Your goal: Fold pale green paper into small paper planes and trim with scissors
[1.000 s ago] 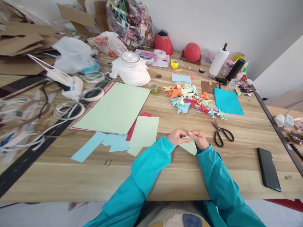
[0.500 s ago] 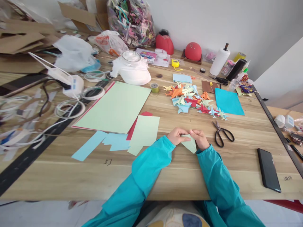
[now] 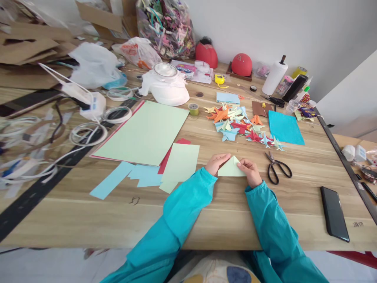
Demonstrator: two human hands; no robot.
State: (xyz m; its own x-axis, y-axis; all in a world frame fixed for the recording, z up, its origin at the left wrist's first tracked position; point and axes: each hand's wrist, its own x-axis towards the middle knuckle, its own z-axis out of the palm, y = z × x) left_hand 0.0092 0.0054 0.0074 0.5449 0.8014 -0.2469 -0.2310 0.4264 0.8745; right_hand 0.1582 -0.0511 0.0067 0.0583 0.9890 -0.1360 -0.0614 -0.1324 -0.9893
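A pale green paper (image 3: 231, 168), folded into a triangle with its point away from me, lies between my hands with a crease running down from its tip. My right hand (image 3: 250, 171) pinches it along the right slanted edge. Along the left slanted edge lies my left hand (image 3: 217, 163), fingers stretched out beside the paper; whether its thumb touches the paper is hard to make out. To the right are black-handled scissors (image 3: 277, 167) with the blades partly apart. Loose pale green paper pieces (image 3: 184, 161) are at the left, near blue paper strips (image 3: 112, 181).
A large pale green sheet stack (image 3: 144, 131) lies at left. Several folded paper birds (image 3: 235, 124) are heaped beyond my hands, beside a turquoise cloth square (image 3: 285, 127). A phone (image 3: 334, 212) rests at right. Cables (image 3: 88, 135) and plastic bags (image 3: 94, 65) crowd the far left.
The folded green paper has turned so its point faces away from me and its long edge faces me. My left hand has loosened from its pinch and straightened its fingers.
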